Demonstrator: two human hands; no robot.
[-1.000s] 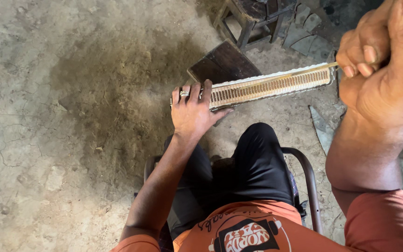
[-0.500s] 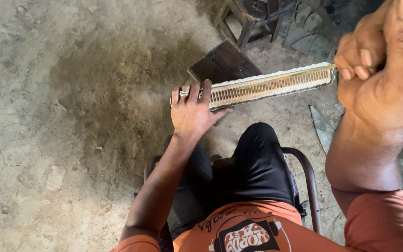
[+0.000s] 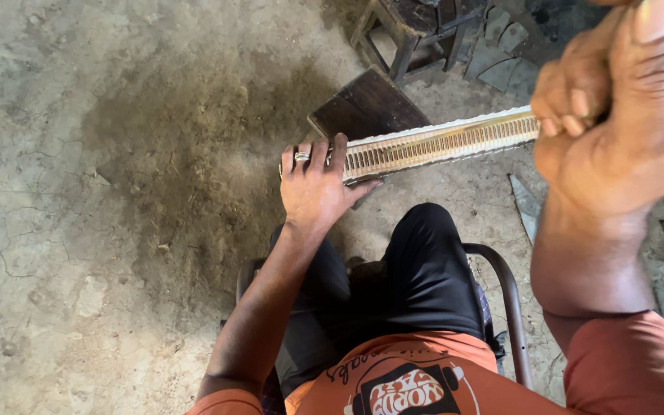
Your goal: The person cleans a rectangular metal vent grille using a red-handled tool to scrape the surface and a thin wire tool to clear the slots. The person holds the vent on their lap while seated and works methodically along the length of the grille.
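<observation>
A long, narrow metal strip with a pale upper edge and a row of fine, close-set slats [image 3: 439, 144] runs between the two hands, tilted so that its far end rises toward the right hand. The left hand [image 3: 315, 188] grips its lower end, fingers curled over the top edge and thumb pressed along the underside; a silver ring [image 3: 302, 157] sits on one finger. The right hand [image 3: 616, 115], close to the camera and blurred, is closed in a fist around the upper end; whether it also holds a tool there is hard to say.

Just beyond the left fingertips a dark brown wooden block [image 3: 368, 106] lies on the ground, partly hidden by the strip. Farther off stands a dark wooden stool [image 3: 416, 31], with grey flat stone shards [image 3: 501, 46] beside it. Below the left wrist are the person's black trousers [image 3: 416, 284], an orange printed shirt [image 3: 409, 380] and the curved metal arm of a chair [image 3: 501, 300]. Cracked, dusty earth floor [image 3: 78, 192] spreads to the left of the fingers.

Against half a second ago, the strip and the left hand lie the same; the right fist sits slightly lower.
</observation>
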